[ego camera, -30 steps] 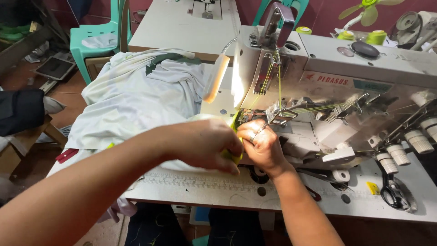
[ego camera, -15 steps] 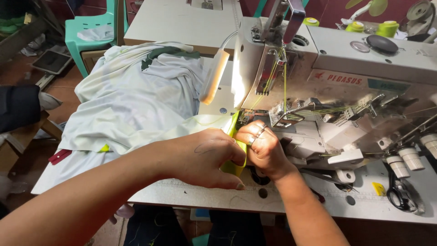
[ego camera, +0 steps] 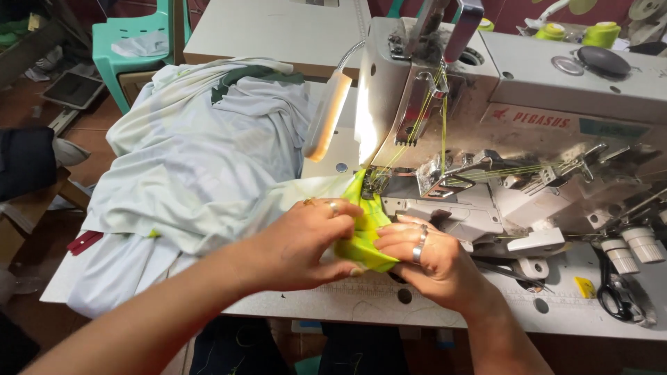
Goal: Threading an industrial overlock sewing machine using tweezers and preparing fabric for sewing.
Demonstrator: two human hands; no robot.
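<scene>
Both of my hands pinch a piece of lime-green fabric (ego camera: 363, 229) right in front of the needle area of a grey industrial sewing machine (ego camera: 528, 125). My left hand (ego camera: 306, 243), with rings on its fingers, grips the green piece from the left. Gripping it from the right is my right hand (ego camera: 424, 260), also ringed. The green piece runs up under the presser foot (ego camera: 375, 179). Yellow-green threads (ego camera: 445, 118) run down the machine's front. A pile of pale white-green garments (ego camera: 201, 167) lies on the table to the left, joined to the green piece.
A lit gooseneck lamp (ego camera: 326, 114) hangs over the needle area. Black-handled scissors (ego camera: 615, 295) lie at the table's right. Green thread cones (ego camera: 601, 31) stand behind the machine. A teal plastic chair (ego camera: 128, 42) stands at the far left, and another table (ego camera: 278, 28) lies behind.
My view has moved closer to the machine. Both hands stay closed on the green fabric and have folded it more tightly in front of the presser foot.
</scene>
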